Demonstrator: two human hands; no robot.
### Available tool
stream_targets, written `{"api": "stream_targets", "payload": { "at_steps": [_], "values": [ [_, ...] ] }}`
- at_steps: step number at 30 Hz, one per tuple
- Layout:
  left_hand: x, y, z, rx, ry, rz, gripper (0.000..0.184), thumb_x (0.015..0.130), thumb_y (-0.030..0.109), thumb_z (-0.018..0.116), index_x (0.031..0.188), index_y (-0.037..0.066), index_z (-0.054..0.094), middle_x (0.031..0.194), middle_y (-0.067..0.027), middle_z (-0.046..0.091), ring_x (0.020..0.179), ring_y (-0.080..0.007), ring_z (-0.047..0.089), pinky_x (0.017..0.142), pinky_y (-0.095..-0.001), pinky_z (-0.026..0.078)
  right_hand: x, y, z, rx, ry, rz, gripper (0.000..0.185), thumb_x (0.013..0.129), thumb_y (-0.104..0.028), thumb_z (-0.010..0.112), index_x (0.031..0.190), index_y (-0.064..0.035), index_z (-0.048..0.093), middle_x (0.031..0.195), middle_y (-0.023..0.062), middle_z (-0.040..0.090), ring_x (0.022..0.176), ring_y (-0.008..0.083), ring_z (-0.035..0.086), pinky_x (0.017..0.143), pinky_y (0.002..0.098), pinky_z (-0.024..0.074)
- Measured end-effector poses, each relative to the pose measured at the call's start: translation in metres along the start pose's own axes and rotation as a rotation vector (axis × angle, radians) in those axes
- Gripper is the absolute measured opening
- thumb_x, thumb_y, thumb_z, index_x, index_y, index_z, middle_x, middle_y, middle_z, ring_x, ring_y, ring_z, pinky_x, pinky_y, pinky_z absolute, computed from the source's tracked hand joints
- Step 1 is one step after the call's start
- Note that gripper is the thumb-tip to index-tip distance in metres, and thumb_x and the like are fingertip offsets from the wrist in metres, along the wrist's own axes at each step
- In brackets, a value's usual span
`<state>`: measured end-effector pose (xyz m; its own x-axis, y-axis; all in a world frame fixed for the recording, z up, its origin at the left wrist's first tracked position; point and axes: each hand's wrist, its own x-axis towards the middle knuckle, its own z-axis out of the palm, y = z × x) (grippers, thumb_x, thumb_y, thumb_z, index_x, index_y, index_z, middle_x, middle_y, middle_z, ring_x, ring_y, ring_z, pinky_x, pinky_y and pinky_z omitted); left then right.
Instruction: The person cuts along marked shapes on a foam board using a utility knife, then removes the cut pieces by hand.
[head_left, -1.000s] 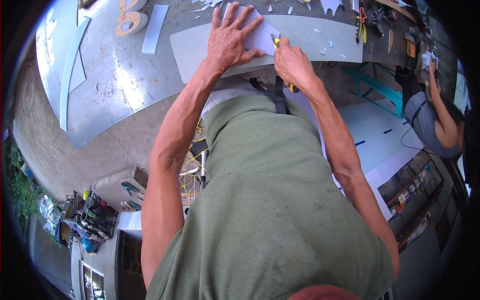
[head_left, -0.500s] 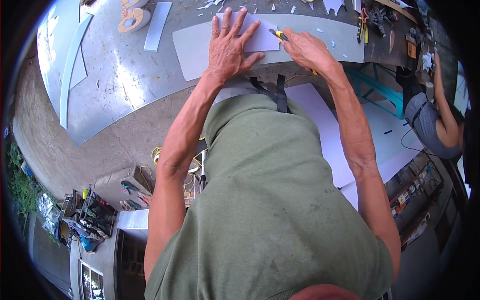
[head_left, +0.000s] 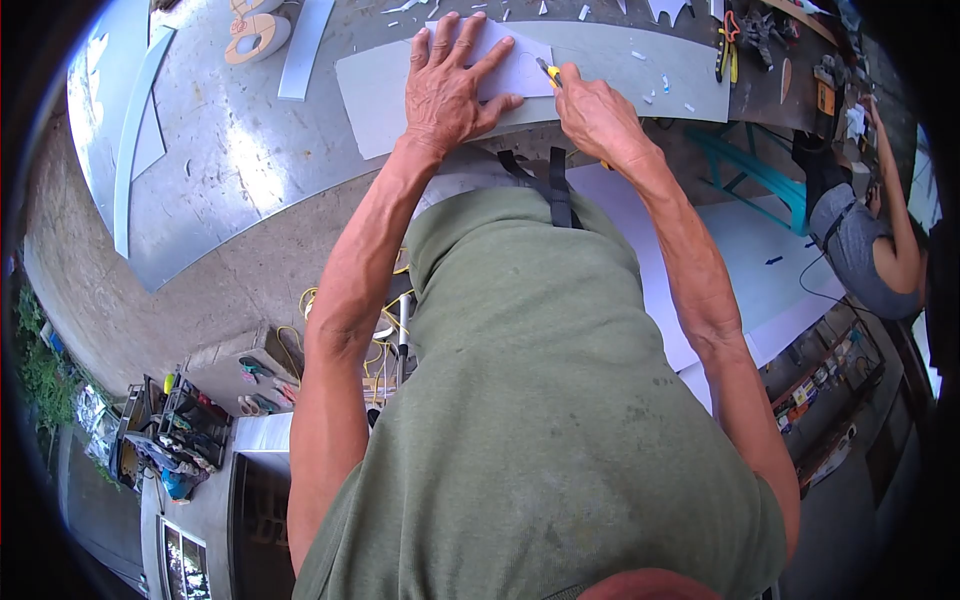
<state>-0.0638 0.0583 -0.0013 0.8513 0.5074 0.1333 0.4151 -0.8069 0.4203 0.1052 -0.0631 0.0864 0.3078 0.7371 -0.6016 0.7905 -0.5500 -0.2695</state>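
Observation:
Fingers spread, my left hand (head_left: 452,85) lies flat on a white sheet (head_left: 520,72) and presses it down. Faint curved lines show on the sheet near its right edge. Beneath it is a larger grey board (head_left: 620,85) on the metal table. My right hand (head_left: 600,112) is closed around a yellow and black utility knife (head_left: 551,72). Its blade end points up and left, at the right edge of the white sheet; whether the tip touches the sheet I cannot tell.
Pale strips (head_left: 306,50) and a cut-out numeral shape (head_left: 256,38) lie left on the metal table (head_left: 230,150). White scraps are scattered about. Pliers (head_left: 728,50) lie at the right. Beyond the teal stool (head_left: 745,165), another person (head_left: 865,240) works at the far right.
Both hands have shifted slightly left in view, along with the sheet and board. The knife has turned to point more steeply upward and sits closer to the sheet's right edge.

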Motion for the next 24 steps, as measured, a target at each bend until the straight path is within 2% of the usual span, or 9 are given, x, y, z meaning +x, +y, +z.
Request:
{"api": "stream_targets", "payload": {
  "at_steps": [9,12,15,17,18,20,23,24],
  "values": [
    [0.000,0.000,0.001,0.012,0.009,-0.018,0.069,0.083,0.067,0.068,0.142,0.033,0.063,0.160,-0.0089,0.043,0.152,-0.0347,0.029,0.124,-0.0524,0.016,0.002,-0.008,0.006,0.165,-0.027,0.062,0.027,0.100,-0.018,0.049,0.103,0.0086,0.049,0.087,0.0356,0.068,0.086,0.0538,0.069,0.077,0.0593,0.0540],
    [0.001,0.002,0.001,0.000,0.015,-0.014,0.069,0.082,0.067,0.069,0.142,0.032,0.063,0.160,-0.0087,0.044,0.151,-0.0348,0.030,0.124,-0.0527,0.016,0.001,-0.004,0.015,0.173,0.024,0.046,0.026,0.099,-0.017,0.049,0.102,0.0090,0.050,0.087,0.0363,0.068,0.087,0.0537,0.069,0.076,0.0581,0.0548],
    [0.000,0.003,0.000,-0.002,0.019,-0.017,0.070,0.082,0.067,0.070,0.142,0.032,0.064,0.159,-0.0086,0.044,0.151,-0.0355,0.030,0.123,-0.0530,0.016,-0.001,-0.010,0.008,0.192,0.017,0.069,0.027,0.098,-0.016,0.049,0.102,0.0100,0.050,0.085,0.0358,0.068,0.079,0.0499,0.071,0.074,0.0570,0.0557],
    [0.001,0.003,0.000,-0.009,0.059,-0.015,0.069,0.080,0.065,0.072,0.139,0.029,0.066,0.157,-0.0082,0.046,0.148,-0.0357,0.034,0.120,-0.0532,0.021,-0.001,-0.014,-0.008,0.248,-0.102,0.131,0.027,0.099,-0.017,0.048,0.104,0.0085,0.051,0.082,0.0308,0.069,0.064,0.0417,0.071,0.066,0.0536,0.0564],
    [-0.003,0.006,-0.001,-0.006,0.060,-0.014,0.069,0.080,0.065,0.072,0.139,0.029,0.066,0.157,-0.0082,0.046,0.148,-0.0357,0.034,0.120,-0.0532,0.021,-0.002,-0.012,-0.012,0.249,-0.099,0.129,0.027,0.099,-0.017,0.048,0.104,0.0085,0.051,0.082,0.0308,0.069,0.064,0.0417,0.071,0.066,0.0536,0.0564],
    [-0.006,0.011,-0.002,-0.056,0.104,-0.063,0.069,0.079,0.062,0.075,0.138,0.028,0.066,0.155,-0.0075,0.049,0.144,-0.0353,0.038,0.116,-0.0537,0.025,0.005,0.003,-0.023,0.071,-0.072,0.030,0.024,0.105,-0.023,0.045,0.103,0.0015,0.047,0.062,0.0187,0.063,0.043,0.0311,0.062,0.046,0.0455,0.0507],
    [-0.014,0.016,-0.007,-0.071,0.031,-0.090,0.072,0.077,0.059,0.078,0.140,0.028,0.064,0.153,-0.0068,0.051,0.142,-0.0342,0.041,0.113,-0.0540,0.028,0.010,0.015,-0.040,-0.014,-0.114,0.031,0.022,0.105,-0.025,0.044,0.108,-0.0035,0.050,0.061,0.0158,0.061,0.041,0.0294,0.060,0.048,0.0458,0.0495],
    [-0.016,0.015,-0.007,-0.095,0.003,-0.101,0.072,0.081,0.061,0.074,0.144,0.029,0.060,0.157,-0.0071,0.047,0.146,-0.0339,0.037,0.116,-0.0555,0.025,0.013,0.013,-0.047,-0.062,-0.162,0.062,0.022,0.104,-0.024,0.045,0.109,-0.0026,0.050,0.061,0.0157,0.061,0.042,0.0290,0.060,0.047,0.0450,0.0498]
  ]
}}
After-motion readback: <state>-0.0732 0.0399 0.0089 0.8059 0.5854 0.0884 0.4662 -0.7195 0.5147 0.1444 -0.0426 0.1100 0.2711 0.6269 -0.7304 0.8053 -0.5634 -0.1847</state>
